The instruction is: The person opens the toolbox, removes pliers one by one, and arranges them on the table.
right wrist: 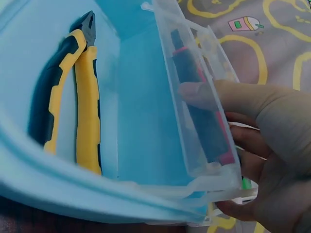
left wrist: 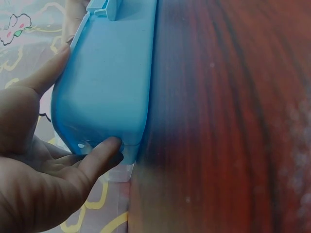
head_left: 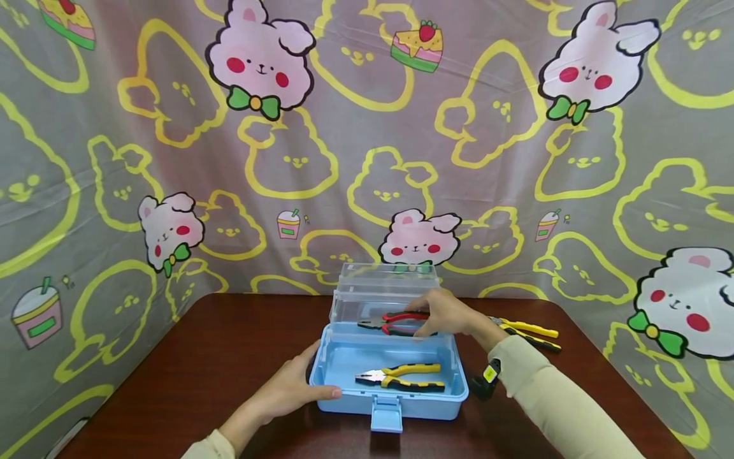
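A light blue toolbox (head_left: 418,405) stands open on the dark wooden table (head_left: 201,370). Yellow-and-black pliers (head_left: 401,376) lie on its floor, also shown close up as the yellow-and-black pliers (right wrist: 85,107). My left hand (head_left: 292,386) grips the box's left end, thumb on the rim and a finger on the box's outer wall (left wrist: 107,77). At the back, my right hand (head_left: 447,313) grips the right end of a clear plastic tray (head_left: 373,299). Red-and-black pliers (head_left: 392,323) lie in that tray. My right thumb (right wrist: 218,94) presses on the clear tray's wall (right wrist: 175,97), the other fingers outside it.
Another pair of yellow-handled pliers (head_left: 530,333) lies on the table right of the box, beyond my right forearm. The box's latch (head_left: 385,414) hangs down at the front. A cartoon-print cloth (head_left: 367,159) closes off the back and both sides of the table.
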{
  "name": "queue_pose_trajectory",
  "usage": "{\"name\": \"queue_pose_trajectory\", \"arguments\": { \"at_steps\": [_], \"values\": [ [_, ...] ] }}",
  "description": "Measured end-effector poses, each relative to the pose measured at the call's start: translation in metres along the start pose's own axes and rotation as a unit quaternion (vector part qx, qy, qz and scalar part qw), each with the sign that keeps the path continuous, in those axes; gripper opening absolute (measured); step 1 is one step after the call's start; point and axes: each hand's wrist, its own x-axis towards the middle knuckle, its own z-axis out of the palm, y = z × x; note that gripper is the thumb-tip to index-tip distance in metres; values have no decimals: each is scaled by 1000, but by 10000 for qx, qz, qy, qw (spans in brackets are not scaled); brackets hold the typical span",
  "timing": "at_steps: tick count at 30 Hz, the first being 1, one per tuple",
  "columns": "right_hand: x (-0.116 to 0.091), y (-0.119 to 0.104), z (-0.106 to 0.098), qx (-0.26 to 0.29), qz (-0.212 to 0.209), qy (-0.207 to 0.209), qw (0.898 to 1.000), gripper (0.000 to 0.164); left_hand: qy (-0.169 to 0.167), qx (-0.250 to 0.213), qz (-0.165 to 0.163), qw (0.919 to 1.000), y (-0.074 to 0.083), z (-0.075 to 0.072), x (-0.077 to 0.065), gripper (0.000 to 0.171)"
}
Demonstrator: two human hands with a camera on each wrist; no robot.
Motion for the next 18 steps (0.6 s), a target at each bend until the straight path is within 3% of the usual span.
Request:
{"name": "queue_pose_trajectory", "arguments": {
  "at_steps": [8,18],
  "values": [
    [-8,8,0,646,47,184,9977,55,-3,-60,-45,10000,1,0,0,111],
    [-24,10,-11,1766,216,402,9832,64,-23,-150,-38,9999,2,-1,-1,110]
  ]
}}
